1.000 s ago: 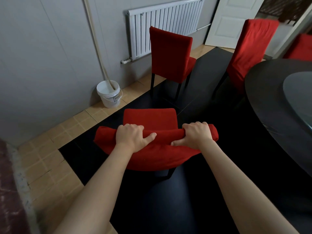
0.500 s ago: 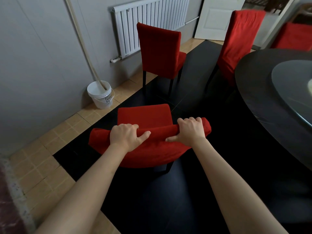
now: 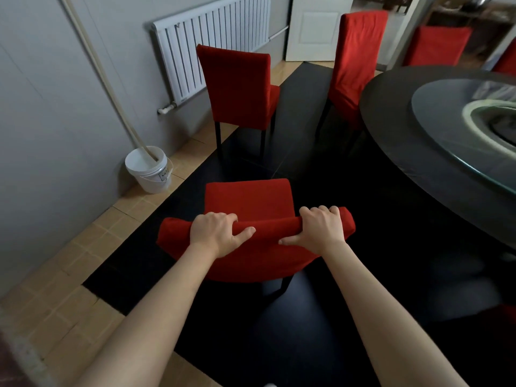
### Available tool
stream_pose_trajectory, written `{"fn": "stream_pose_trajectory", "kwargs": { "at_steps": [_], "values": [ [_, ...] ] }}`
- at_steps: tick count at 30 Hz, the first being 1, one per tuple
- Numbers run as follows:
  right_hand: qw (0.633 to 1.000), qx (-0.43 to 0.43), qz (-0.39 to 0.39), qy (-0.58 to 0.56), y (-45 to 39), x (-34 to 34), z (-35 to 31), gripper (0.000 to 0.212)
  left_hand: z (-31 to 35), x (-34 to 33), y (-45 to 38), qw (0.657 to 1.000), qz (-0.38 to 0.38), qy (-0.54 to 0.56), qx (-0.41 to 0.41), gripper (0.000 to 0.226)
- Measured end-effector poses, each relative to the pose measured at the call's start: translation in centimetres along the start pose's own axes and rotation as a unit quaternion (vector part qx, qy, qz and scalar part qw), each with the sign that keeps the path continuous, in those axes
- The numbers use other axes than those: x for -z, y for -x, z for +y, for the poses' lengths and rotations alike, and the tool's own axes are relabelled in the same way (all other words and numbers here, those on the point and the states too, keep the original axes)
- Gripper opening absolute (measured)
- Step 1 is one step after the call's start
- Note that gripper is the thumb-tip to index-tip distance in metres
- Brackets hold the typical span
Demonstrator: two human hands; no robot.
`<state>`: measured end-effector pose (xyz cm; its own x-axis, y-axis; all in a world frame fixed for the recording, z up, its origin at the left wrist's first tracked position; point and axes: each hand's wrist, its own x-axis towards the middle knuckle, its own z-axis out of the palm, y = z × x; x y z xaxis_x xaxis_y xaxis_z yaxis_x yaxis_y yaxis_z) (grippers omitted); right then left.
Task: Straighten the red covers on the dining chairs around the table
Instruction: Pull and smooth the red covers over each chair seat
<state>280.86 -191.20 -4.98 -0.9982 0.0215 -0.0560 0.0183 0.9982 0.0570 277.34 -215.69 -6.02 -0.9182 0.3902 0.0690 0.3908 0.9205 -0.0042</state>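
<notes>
Both hands on the top rail of the nearest chair [image 3: 248,202], close to the lower edge of the dark floor panel [image 3: 321,344], back toward the camera. Left hand [image 3: 216,236] clamped over the left part of the rail, fingers curled together over the far side, thumb stretched along the near face of the red cover [image 3: 262,255]. Right hand [image 3: 321,233] gripping the right part of the rail near its corner, knuckles bunched side by side on top, thumb pressed flat against the near face and pointing toward the other thumb. Fabric between the two hands rolled into a rounded ridge along the rail. Seat showing beyond the rail, covered in the same red.

Second chair [image 3: 240,88] further along the left edge of the dark panel, back to the camera, upright on dark legs, just before the white radiator [image 3: 212,51] on the grey wall. Third chair [image 3: 354,65] at the far side of the panel, pushed close to the round dark table [image 3: 405,152], cover hanging in soft folds. Fourth red back [image 3: 437,46] beyond the far rim of the table, blurred. Glass turntable [image 3: 452,127] on the tabletop, reaching past the right edge of the view.

White bucket [image 3: 148,170] on the tan tiles by the wall, a pale pole [image 3: 103,76] leaning out of it. White door [image 3: 315,26] at the far end
</notes>
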Motion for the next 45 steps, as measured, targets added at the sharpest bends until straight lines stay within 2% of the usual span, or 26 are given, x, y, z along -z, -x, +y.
{"fn": "stream_pose_trajectory", "kwargs": {
  "at_steps": [10, 15, 22, 27, 31, 45],
  "values": [
    [0.996, -0.092, 0.001, 0.014, 5.1, 0.0, -4.0, 0.088, -2.4, 0.3, 1.7, 0.995, 0.006, 0.014, -0.096, 0.087],
    [0.994, -0.106, -0.023, 0.024, 5.1, 0.2, -4.3, 0.089, -2.7, 0.3, 1.6, 0.994, -0.002, 0.012, -0.109, 0.084],
    [0.994, -0.099, -0.001, 0.036, 4.9, -0.2, -4.2, 0.095, -2.8, 0.2, 1.4, 0.993, -0.003, 0.013, -0.118, 0.088],
    [0.993, -0.113, -0.014, 0.022, 5.7, 0.2, -5.0, 0.086, -3.1, 0.2, 1.7, 0.991, -0.003, 0.011, -0.132, 0.088],
    [0.991, -0.133, -0.006, 0.014, 6.6, 0.3, -5.8, 0.086, -3.6, 0.3, 1.9, 0.989, 0.001, 0.018, -0.146, 0.088],
    [0.972, -0.234, 0.012, 0.01, 13.3, -0.1, -12.6, 0.089, -7.1, 0.5, 3.7, 0.965, 0.006, 0.011, -0.261, 0.083]
  ]
}}
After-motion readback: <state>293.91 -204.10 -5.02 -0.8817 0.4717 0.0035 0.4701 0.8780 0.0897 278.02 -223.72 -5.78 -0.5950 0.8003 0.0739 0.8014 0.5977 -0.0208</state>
